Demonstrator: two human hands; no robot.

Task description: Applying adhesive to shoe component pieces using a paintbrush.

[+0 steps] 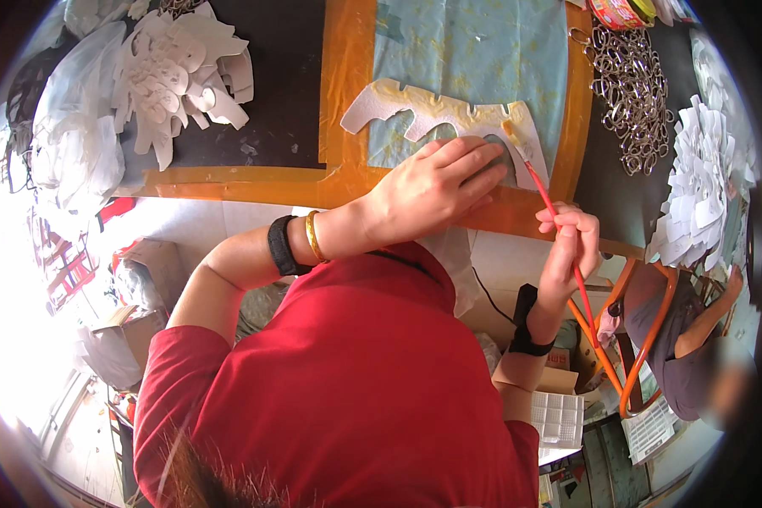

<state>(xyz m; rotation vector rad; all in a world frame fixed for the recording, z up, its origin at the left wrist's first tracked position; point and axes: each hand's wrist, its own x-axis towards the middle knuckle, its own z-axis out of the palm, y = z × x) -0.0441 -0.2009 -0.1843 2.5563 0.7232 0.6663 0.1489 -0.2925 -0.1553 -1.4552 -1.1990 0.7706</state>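
Note:
A white, scalloped cut-out piece (381, 102) lies on a blue sheet (474, 42), its upper side smeared with something yellowish and wet-looking. My left hand (444, 179) rests over its lower edge, fingers stretched and close together; the thumb is mostly hidden. In my right hand (570, 245) is a slim brush (553, 206) with a red handle, pinched between thumb and fingers. The yellow-stained bristles touch the piece near its right end.
Amber tape borders the table (284, 127). White cut-outs (182, 76) are heaped at left beside clear plastic (76, 118); more white pieces (698, 182) are stacked at right. Metal clasps (631, 93) lie near a round container (618, 12). Another person (681, 339) sits lower right by an orange frame (648, 347).

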